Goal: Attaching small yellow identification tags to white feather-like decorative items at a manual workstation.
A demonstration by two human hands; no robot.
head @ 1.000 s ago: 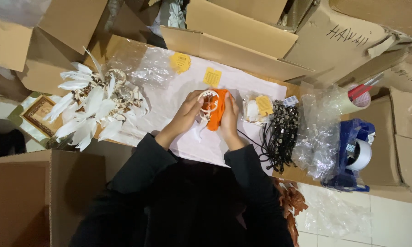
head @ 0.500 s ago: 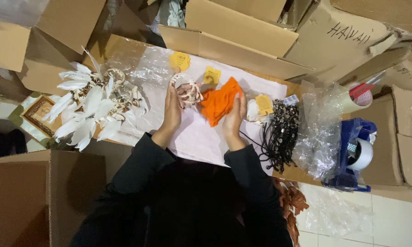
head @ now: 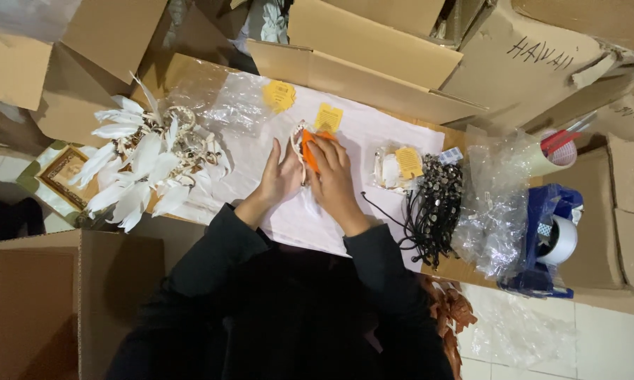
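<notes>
My left hand (head: 278,176) and my right hand (head: 334,179) meet over a white sheet (head: 373,141) on a cardboard work surface. Between them I hold a small white ring ornament with an orange feathery piece (head: 308,144); only its upper part shows above my fingers. My right hand covers most of the orange piece, and my left hand presses against it from the left. Just beyond lies a yellow tag (head: 328,117).
A pile of white feather ornaments (head: 144,165) lies at the left. Another yellow tag (head: 279,95) and clear plastic bags (head: 222,105) sit behind. A bagged ornament (head: 398,167), black beaded cords (head: 433,204), crumpled plastic (head: 496,204) and a blue tape dispenser (head: 545,239) are at right. Cardboard boxes (head: 373,56) surround.
Half a second ago my hands were apart, the ring in the left and the orange piece spread under the right. Now they have come together on the ornament again.
</notes>
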